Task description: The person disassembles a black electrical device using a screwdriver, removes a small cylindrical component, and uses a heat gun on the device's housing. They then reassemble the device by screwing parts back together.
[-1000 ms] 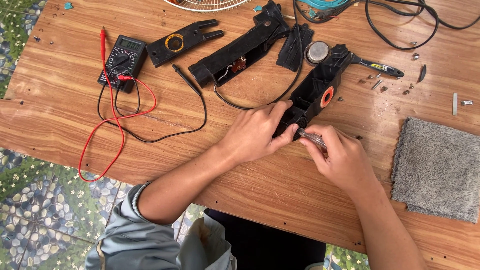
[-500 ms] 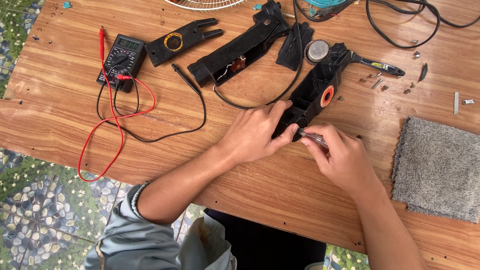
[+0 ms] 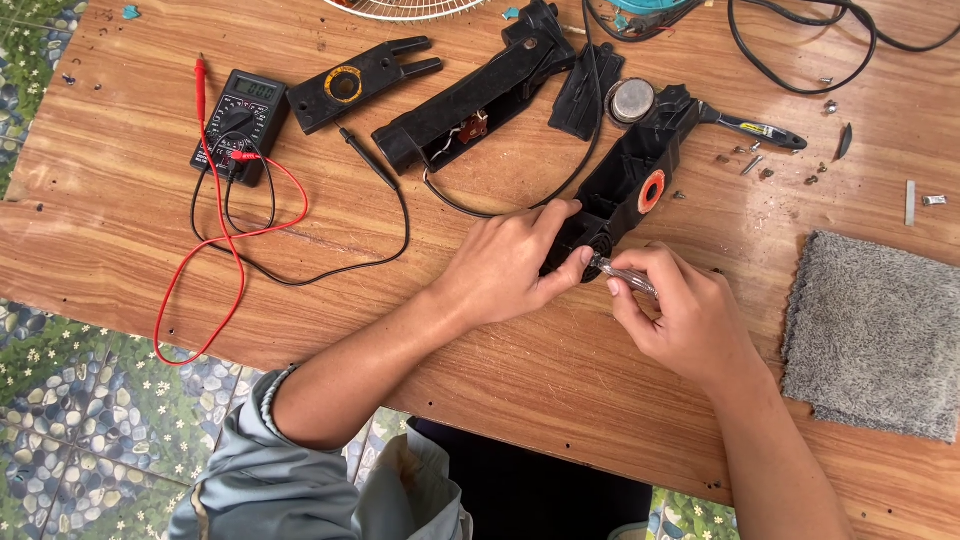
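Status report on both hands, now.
Left hand gripping black housing at its near end. Right hand pinching slim clear-handled tool, tip at that end. Black cable beside the left hand.

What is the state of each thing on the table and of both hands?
black housing half: open, inside facing up, held at its near end
left hand: gripping the housing half
right hand: pinching a thin clear-handled tool
clear-handled tool: tip at the housing end
multimeter: display lit, red and black leads plugged in
second housing piece: open, wiring exposed
grey cloth: lying flat
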